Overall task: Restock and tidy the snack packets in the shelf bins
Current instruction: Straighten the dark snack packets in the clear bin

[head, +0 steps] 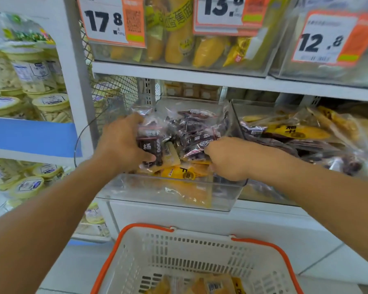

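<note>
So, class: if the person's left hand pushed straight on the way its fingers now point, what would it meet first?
The left hand already grips a dark purple packet in the clear bin. Pushing on toward the right, it would probably meet the heap of purple packets first; depth is unclear.

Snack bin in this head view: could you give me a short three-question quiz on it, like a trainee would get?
1. True or false: the left hand holds a dark purple packet over the clear bin.
2. Which colour of packets lies under the purple ones in that bin? A green, B yellow, C blue.
3. Fill in: the basket below the shelf has an ______ rim.

Key
1. True; its thumb is curled round the packet.
2. B; yellow packets show beneath, near the right hand.
3. Orange.
</note>
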A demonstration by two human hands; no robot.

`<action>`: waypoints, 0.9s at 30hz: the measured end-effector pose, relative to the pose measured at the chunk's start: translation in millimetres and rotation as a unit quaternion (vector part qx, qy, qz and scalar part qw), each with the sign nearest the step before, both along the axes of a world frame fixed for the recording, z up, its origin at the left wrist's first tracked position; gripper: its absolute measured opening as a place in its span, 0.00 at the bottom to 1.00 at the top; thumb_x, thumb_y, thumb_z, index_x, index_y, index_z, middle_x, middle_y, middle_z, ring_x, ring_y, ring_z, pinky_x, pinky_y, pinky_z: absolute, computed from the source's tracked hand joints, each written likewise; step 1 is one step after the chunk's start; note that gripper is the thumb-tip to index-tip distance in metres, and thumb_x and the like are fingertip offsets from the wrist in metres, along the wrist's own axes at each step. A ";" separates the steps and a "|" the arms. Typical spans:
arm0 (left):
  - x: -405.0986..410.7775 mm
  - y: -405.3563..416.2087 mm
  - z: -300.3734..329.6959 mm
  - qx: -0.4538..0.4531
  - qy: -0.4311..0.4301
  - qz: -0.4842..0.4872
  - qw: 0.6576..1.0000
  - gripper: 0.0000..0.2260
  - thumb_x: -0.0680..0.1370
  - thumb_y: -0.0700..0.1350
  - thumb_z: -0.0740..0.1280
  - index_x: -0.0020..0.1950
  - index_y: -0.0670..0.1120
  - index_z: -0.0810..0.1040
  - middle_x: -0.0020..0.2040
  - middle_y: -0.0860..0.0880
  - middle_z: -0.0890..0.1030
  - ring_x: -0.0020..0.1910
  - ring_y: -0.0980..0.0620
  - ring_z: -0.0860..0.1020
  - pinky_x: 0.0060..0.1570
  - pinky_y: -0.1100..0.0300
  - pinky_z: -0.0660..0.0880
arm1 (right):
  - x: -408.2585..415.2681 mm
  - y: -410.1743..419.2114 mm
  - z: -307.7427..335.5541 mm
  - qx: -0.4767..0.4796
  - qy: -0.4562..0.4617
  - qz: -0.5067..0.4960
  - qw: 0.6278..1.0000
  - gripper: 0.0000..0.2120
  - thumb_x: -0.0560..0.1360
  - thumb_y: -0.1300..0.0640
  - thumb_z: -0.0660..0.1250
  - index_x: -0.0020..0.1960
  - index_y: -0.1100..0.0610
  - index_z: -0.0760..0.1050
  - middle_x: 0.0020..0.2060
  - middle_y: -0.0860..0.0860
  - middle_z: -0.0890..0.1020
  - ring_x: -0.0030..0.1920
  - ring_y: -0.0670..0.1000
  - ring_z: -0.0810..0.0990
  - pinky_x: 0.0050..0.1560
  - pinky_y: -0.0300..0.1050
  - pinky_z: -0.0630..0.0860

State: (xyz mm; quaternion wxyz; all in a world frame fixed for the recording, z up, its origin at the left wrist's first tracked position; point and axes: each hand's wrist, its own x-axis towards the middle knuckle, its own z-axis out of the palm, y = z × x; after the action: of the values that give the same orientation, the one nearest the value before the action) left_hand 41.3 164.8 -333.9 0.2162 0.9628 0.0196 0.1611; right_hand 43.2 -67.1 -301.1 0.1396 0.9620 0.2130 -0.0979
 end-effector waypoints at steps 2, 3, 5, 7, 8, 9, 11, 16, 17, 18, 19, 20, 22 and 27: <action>-1.6 13.7 7.5 0.015 -0.019 0.019 1.000 0.40 0.59 0.49 0.85 0.67 0.48 0.71 0.61 0.42 0.78 0.59 0.37 0.75 0.58 0.44 0.74 | 2.9 3.0 0.2 0.012 -0.023 -0.004 1.000 0.05 0.78 0.56 0.69 0.51 0.57 0.75 0.42 0.52 0.77 0.43 0.54 0.78 0.41 0.47 0.77; -2.3 20.8 9.9 0.017 -0.020 0.026 0.999 0.40 0.60 0.50 0.84 0.68 0.48 0.71 0.62 0.41 0.77 0.59 0.36 0.75 0.58 0.44 0.74 | 6.1 2.3 1.3 0.022 -0.024 -0.015 0.999 0.09 0.77 0.55 0.71 0.54 0.58 0.76 0.46 0.53 0.79 0.44 0.54 0.79 0.42 0.47 0.78; -2.9 32.6 10.1 0.016 -0.012 0.027 0.999 0.40 0.62 0.51 0.83 0.69 0.47 0.69 0.63 0.41 0.76 0.60 0.36 0.74 0.57 0.45 0.74 | 10.7 0.4 0.8 0.017 -0.024 -0.007 1.000 0.26 0.74 0.51 0.74 0.68 0.57 0.71 0.62 0.57 0.78 0.55 0.57 0.79 0.53 0.51 0.80; -3.6 37.1 6.2 0.023 -0.016 0.013 1.000 0.40 0.65 0.51 0.82 0.71 0.49 0.66 0.65 0.41 0.75 0.61 0.37 0.74 0.57 0.43 0.74 | 7.4 4.0 -1.9 0.003 -0.043 -0.009 0.999 0.43 0.73 0.48 0.76 0.80 0.54 0.57 0.75 0.56 0.66 0.66 0.60 0.75 0.61 0.55 0.77; -4.2 37.0 3.4 0.026 -0.024 0.006 0.999 0.42 0.66 0.50 0.81 0.73 0.51 0.63 0.66 0.41 0.74 0.62 0.36 0.73 0.58 0.41 0.74 | 4.6 5.7 -3.8 0.016 -0.073 -0.008 0.997 0.41 0.73 0.49 0.75 0.79 0.53 0.58 0.73 0.56 0.69 0.64 0.60 0.76 0.59 0.56 0.78; -4.3 36.8 0.7 0.024 -0.034 0.003 0.999 0.43 0.67 0.49 0.80 0.75 0.53 0.59 0.66 0.40 0.74 0.62 0.35 0.73 0.59 0.40 0.73 | 3.5 8.3 -5.6 0.038 -0.119 0.005 0.992 0.32 0.74 0.52 0.75 0.72 0.54 0.65 0.65 0.57 0.75 0.58 0.60 0.79 0.54 0.55 0.79; -3.1 35.9 -4.6 0.011 -0.049 0.005 0.999 0.45 0.70 0.48 0.79 0.78 0.56 0.52 0.69 0.39 0.70 0.61 0.33 0.74 0.59 0.38 0.73 | 2.5 11.9 -8.4 0.099 -0.164 0.019 0.981 0.11 0.75 0.52 0.73 0.49 0.56 0.74 0.45 0.54 0.81 0.43 0.57 0.80 0.47 0.53 0.80; -0.1 33.1 -15.7 0.108 -0.084 0.019 0.990 0.35 0.77 0.47 0.71 0.79 0.55 0.56 0.80 0.42 0.51 0.78 0.34 0.49 0.71 0.35 0.60 | -1.3 17.1 -19.8 0.083 0.033 0.015 0.996 0.09 0.77 0.53 0.68 0.43 0.58 0.80 0.38 0.55 0.82 0.42 0.58 0.81 0.50 0.55 0.81; 1.4 34.5 -17.7 0.142 -0.094 0.015 0.985 0.32 0.78 0.47 0.69 0.78 0.55 0.59 0.80 0.43 0.49 0.78 0.34 0.45 0.73 0.35 0.56 | 0.6 14.9 -21.8 0.067 0.008 0.014 0.998 0.08 0.77 0.52 0.68 0.47 0.57 0.80 0.42 0.54 0.81 0.45 0.58 0.81 0.50 0.53 0.81; 2.2 35.9 -18.5 0.165 -0.105 0.002 0.981 0.29 0.78 0.45 0.69 0.76 0.54 0.64 0.81 0.43 0.50 0.78 0.33 0.45 0.73 0.36 0.54 | 1.4 12.4 -21.6 0.062 -0.020 0.020 0.998 0.09 0.77 0.50 0.68 0.50 0.55 0.79 0.45 0.53 0.81 0.47 0.57 0.81 0.50 0.52 0.80; 3.0 37.6 -18.0 0.184 -0.111 -0.021 0.976 0.26 0.77 0.41 0.70 0.73 0.53 0.70 0.80 0.43 0.53 0.77 0.32 0.48 0.73 0.36 0.56 | 2.9 10.1 -22.2 0.060 -0.032 0.024 0.997 0.12 0.77 0.47 0.68 0.55 0.53 0.79 0.48 0.52 0.82 0.50 0.57 0.81 0.51 0.51 0.80; 3.0 38.4 -17.2 0.199 -0.106 -0.055 0.973 0.23 0.75 0.38 0.71 0.68 0.52 0.75 0.78 0.43 0.59 0.76 0.32 0.55 0.72 0.36 0.61 | 4.0 7.8 -22.6 0.051 -0.024 0.026 0.998 0.17 0.78 0.44 0.67 0.62 0.51 0.77 0.52 0.52 0.82 0.53 0.57 0.80 0.53 0.51 0.79; -0.3 36.4 -13.6 0.183 -0.061 -0.130 0.973 0.16 0.75 0.36 0.70 0.60 0.52 0.82 0.72 0.46 0.70 0.70 0.38 0.68 0.63 0.43 0.72 | 6.1 5.1 -24.1 0.027 -0.001 0.015 1.000 0.34 0.78 0.38 0.66 0.78 0.49 0.61 0.63 0.53 0.79 0.59 0.57 0.78 0.57 0.52 0.77; -9.5 25.1 -15.4 0.142 0.020 -0.164 0.976 0.35 0.67 0.76 0.54 0.64 0.58 0.79 0.74 0.48 0.69 0.75 0.46 0.64 0.75 0.45 0.57 | 18.8 10.9 -20.4 0.038 0.127 -0.020 0.991 0.60 0.69 0.31 0.71 0.81 0.53 0.35 0.76 0.55 0.67 0.70 0.58 0.70 0.70 0.52 0.70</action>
State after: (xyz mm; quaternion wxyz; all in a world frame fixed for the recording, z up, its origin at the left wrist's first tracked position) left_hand 31.8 189.9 -349.3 0.1003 0.9768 -0.1573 0.1056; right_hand 62.0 -56.2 -321.5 0.0726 0.9506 0.2135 -0.2135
